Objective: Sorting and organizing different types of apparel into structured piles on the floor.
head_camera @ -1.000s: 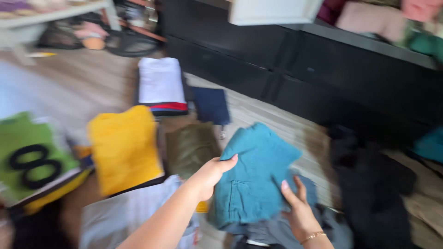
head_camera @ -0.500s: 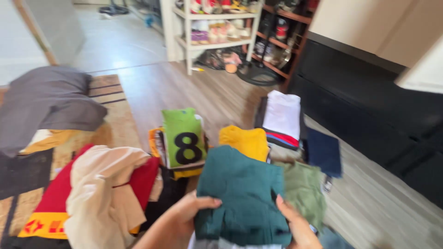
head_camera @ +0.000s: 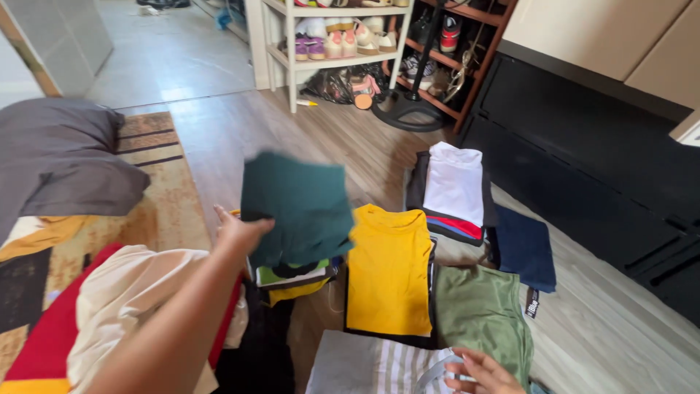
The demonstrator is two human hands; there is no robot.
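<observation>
Fingers [head_camera: 251,225] of my left hand [head_camera: 237,232] pinching the folded teal garment [head_camera: 299,204] at its 9 o'clock edge; right hand [head_camera: 485,372] sits spread at 5 o'clock, on the striped shirt [head_camera: 379,365].

The left hand [head_camera: 240,232] grips the folded teal garment [head_camera: 299,206] above a green-topped stack [head_camera: 292,276], hemmed by the yellow shirt [head_camera: 389,270] to its right and heaped clothes [head_camera: 138,306] to its left. Bare wood floor [head_camera: 292,131] beyond the grip seems open, up to the shoe rack [head_camera: 332,44].

Home: shoe rack [head_camera: 332,44], rug [head_camera: 164,197]
</observation>
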